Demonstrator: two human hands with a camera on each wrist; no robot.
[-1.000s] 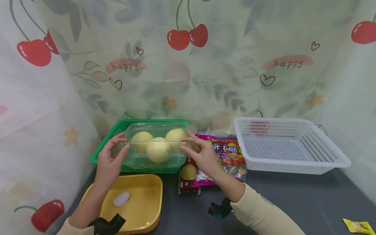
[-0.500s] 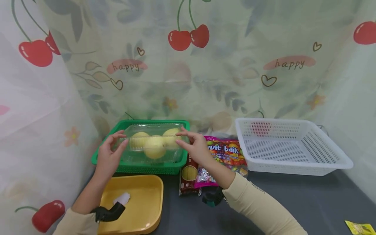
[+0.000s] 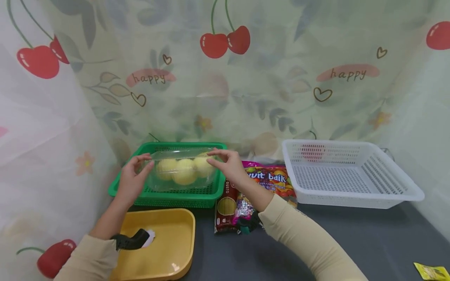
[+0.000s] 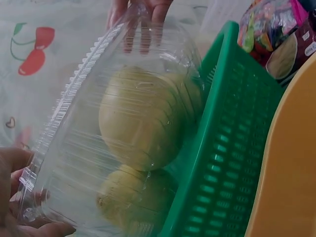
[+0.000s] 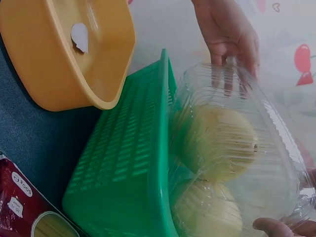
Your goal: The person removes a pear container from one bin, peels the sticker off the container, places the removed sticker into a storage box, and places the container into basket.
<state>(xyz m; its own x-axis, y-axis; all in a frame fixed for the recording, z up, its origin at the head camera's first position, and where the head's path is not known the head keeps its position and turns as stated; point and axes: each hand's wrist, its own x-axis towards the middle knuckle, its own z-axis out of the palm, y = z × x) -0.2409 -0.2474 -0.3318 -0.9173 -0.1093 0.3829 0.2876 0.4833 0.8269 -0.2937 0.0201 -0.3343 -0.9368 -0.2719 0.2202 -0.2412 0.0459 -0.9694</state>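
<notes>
A clear plastic clamshell box [image 3: 159, 184] holds several round, pale yellow fruits [image 3: 184, 172]. It sits tilted in or just over the green basket [image 3: 175, 203]; whether it touches the bottom is hidden. My left hand [image 3: 131, 177] pinches the box's left end between thumb and fingers, while my right hand [image 3: 233, 168] pinches the right end. In the left wrist view the box's ridged rim [image 4: 74, 81] runs between both hands, and two large fruits show through the plastic. The right wrist view shows the left hand's fingers [image 5: 222, 81] through the box's far end.
In front of the basket is a yellow tray [image 3: 168, 242] with a whitish scrap [image 3: 150, 238] in it. Right of the basket lie a brown packet [image 3: 225, 212] and a candy bag [image 3: 272, 177]. A white basket [image 3: 351, 199] stands farther right; a small yellow sachet [image 3: 431, 270] lies front right.
The box has tipped, its near rim rising relative to the fruits, which have shifted within it. My right hand has moved slightly left and up; both hands keep their hold.
</notes>
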